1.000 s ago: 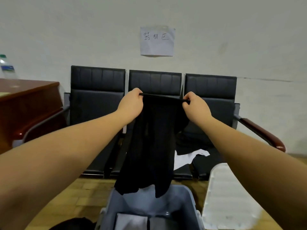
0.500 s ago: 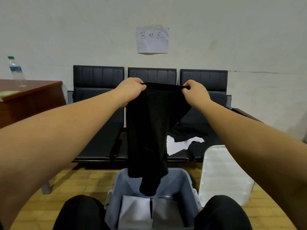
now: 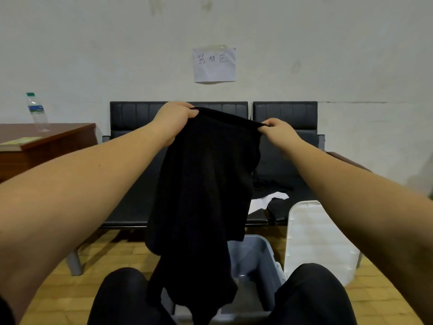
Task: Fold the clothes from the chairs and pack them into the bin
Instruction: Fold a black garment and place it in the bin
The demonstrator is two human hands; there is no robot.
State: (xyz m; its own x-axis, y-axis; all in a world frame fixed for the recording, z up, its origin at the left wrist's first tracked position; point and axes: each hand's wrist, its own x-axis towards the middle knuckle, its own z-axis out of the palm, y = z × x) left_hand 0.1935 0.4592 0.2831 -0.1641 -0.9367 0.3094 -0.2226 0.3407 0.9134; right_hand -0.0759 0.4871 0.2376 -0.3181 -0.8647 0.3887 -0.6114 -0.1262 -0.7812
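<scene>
A black garment (image 3: 201, 195) hangs in front of me, held up by its top edge. My left hand (image 3: 173, 120) grips the left end of that edge and my right hand (image 3: 278, 131) pinches the right end. The cloth's lower end dangles over the grey bin (image 3: 255, 261) on the floor between my knees and hides most of its inside. Behind stand the black chairs (image 3: 288, 123); on the right seat lie a white garment (image 3: 267, 200) and a dark one (image 3: 271, 184).
The bin's white lid (image 3: 314, 240) leans upright to the right of the bin. A wooden desk (image 3: 46, 141) at the left carries a plastic bottle (image 3: 36, 112) and a book. A paper sign (image 3: 214, 64) hangs on the wall. The floor is wooden.
The garment has come closer to me and spread wider between my hands. Its lower end now hangs lower over the bin, and my knees show at either side.
</scene>
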